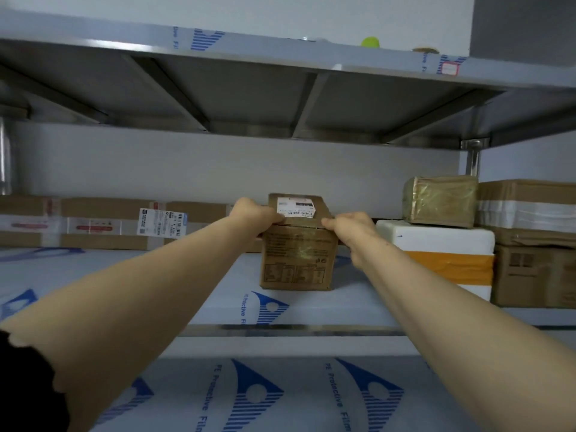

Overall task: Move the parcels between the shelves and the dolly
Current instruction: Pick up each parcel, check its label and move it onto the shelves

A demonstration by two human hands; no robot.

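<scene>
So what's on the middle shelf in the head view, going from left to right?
Flat brown cardboard boxes with red-and-white tape → upright brown cardboard box with a white label → white foam box with an orange band → stacked brown cardboard boxes.

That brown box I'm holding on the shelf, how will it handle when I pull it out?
The brown box probably stays stiff: flat sides, taped shut. It stands fairly tall, so pulling at the top, where the left hand and right hand grip, may tip it. The glossy film on the shelf likely lets it slide.
</scene>
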